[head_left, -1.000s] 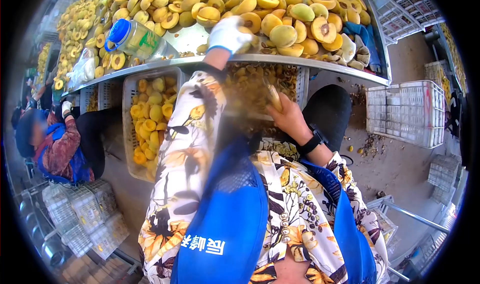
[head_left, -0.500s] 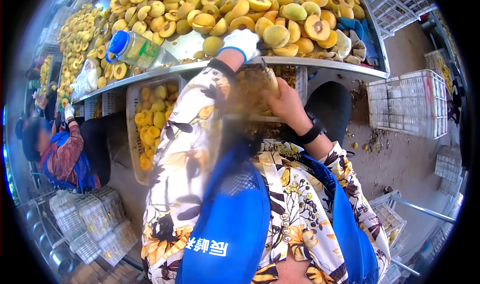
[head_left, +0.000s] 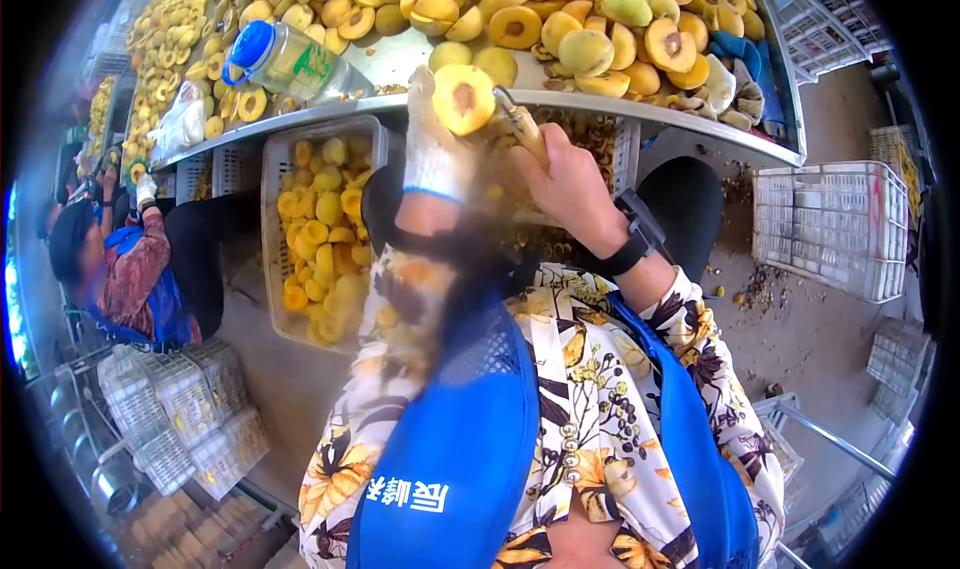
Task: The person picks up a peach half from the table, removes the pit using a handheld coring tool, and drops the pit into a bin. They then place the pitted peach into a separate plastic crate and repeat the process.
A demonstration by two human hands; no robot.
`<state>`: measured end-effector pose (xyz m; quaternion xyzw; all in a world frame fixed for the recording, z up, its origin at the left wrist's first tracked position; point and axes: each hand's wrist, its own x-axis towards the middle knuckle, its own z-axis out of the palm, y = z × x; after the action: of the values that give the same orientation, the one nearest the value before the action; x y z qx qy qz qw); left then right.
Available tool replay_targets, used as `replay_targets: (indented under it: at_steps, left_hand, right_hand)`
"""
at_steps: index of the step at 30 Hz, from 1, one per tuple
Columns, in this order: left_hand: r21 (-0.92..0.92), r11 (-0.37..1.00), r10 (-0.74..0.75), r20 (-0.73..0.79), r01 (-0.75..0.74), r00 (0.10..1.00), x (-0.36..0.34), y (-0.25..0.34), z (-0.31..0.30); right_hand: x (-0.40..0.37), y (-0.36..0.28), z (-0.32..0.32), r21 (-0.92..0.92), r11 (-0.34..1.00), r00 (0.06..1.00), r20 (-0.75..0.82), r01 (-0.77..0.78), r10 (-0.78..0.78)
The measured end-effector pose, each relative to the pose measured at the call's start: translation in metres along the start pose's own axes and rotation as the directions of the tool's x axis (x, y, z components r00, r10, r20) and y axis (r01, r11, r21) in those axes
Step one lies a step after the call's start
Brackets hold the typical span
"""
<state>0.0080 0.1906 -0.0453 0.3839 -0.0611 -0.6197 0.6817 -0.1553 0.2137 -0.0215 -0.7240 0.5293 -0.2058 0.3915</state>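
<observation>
My left hand, in a white glove with a blue cuff edge, grips a yellow peach half above the table's front edge. The cut face is turned up, with the brown pit area at its middle. My right hand is bare and closed around the light handle of a pitting tool. The tool's metal tip sits right at the right edge of the peach half. Beyond my hands, many peach halves lie heaped on the metal table.
A blue-capped bottle lies on the table beside a white plastic bag. Below stands a crate of peach halves. White crates stand on the floor at right. Another person works at left.
My left hand has come back from the heap with a peach half and turned its cut face up. My right hand keeps the tool, now close to the fruit.
</observation>
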Motion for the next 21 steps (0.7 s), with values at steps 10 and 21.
replay_targets:
  at_steps: [10, 21]
  left_hand:
    - [-0.027, 1.0, -0.01, 0.02, 0.01, 1.0, -0.024, -0.037, -0.007]
    - [0.136, 0.972, -0.202, 0.084, 0.189, 0.976, -0.038, -0.008, 0.006]
  right_hand:
    - [-0.022, 0.0, 0.015, -0.089, 0.996, 1.0, 0.0, 0.019, -0.019]
    - [-0.024, 0.007, 0.016, 0.076, 0.995, 0.99, 0.129, -0.063, 0.053]
